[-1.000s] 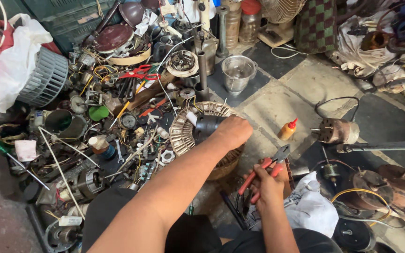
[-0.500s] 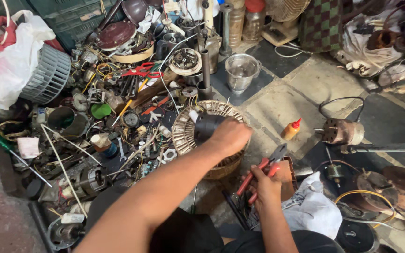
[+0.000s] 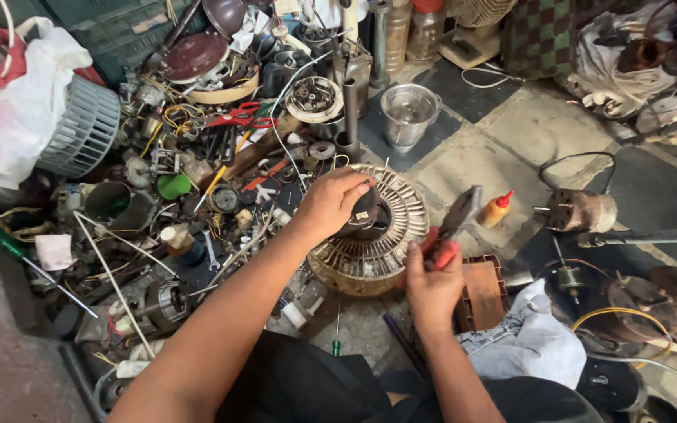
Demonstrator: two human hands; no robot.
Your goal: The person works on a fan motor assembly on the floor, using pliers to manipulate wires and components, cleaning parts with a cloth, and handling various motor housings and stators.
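Observation:
My left hand [image 3: 331, 202] rests on a round motor stator with radial metal fins [image 3: 389, 251], its fingers gripping the dark hub at the centre [image 3: 363, 222]. My right hand [image 3: 431, 286] holds red-handled pliers [image 3: 452, 227], whose dark jaws point up and right beside the stator's right edge. The stator sits on the floor between my knees, tilted slightly toward me.
A dense heap of motor parts, wires, scissors and screwdrivers lies left [image 3: 197, 172]. A steel cup [image 3: 407, 113] stands behind the stator. A small orange glue bottle [image 3: 494, 210], a motor with shaft [image 3: 581, 211], a rusty brick-coloured block [image 3: 483, 294] and a white cloth [image 3: 530, 345] lie right.
My right hand has carried the pliers up and left, closer to the stator's edge. My left hand stays on the hub, shifted slightly.

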